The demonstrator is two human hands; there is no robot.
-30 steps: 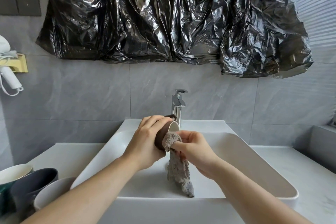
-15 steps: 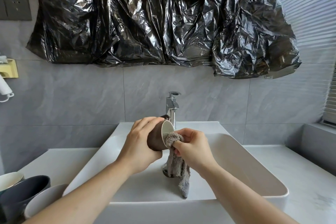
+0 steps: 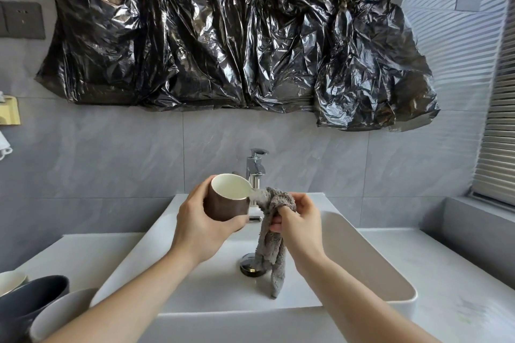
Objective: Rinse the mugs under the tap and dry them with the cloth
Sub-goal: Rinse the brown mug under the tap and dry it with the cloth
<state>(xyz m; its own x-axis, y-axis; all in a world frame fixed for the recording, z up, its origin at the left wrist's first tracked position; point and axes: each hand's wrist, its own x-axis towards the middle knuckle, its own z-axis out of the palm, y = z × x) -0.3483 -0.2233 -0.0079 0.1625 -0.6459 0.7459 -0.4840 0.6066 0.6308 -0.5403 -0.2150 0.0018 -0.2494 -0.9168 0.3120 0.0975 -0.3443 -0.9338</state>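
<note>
we look down from head height at our two bare arms reaching over a white rectangular basin [image 3: 362,253]. our left hand [image 3: 200,228] is curled around a brown mug [image 3: 225,203] with a white inside, fingers wrapped over its far side and thumb under its near side. the mug is held above the basin, tilted so its open mouth faces up and toward us, just in front of the chrome tap [image 3: 255,167]. our right hand [image 3: 299,223] pinches a grey cloth [image 3: 271,245]; the fingers are bent closed around its bunched top, and the rest of the cloth hangs straight down into the basin, its lower end near the chrome drain [image 3: 249,267]. the top of the cloth sits just beside the mug's rim on the right; we cannot tell whether it touches. no water is visible running from the tap.

at the lower left edge, on the white counter [image 3: 83,253], stand more mugs: a dark grey mug [image 3: 33,295], a light grey mug [image 3: 64,312] beside it, and part of a cream-lined one [image 3: 11,281] behind. crinkled black plastic sheeting [image 3: 237,30] covers the grey tiled wall above the tap.
</note>
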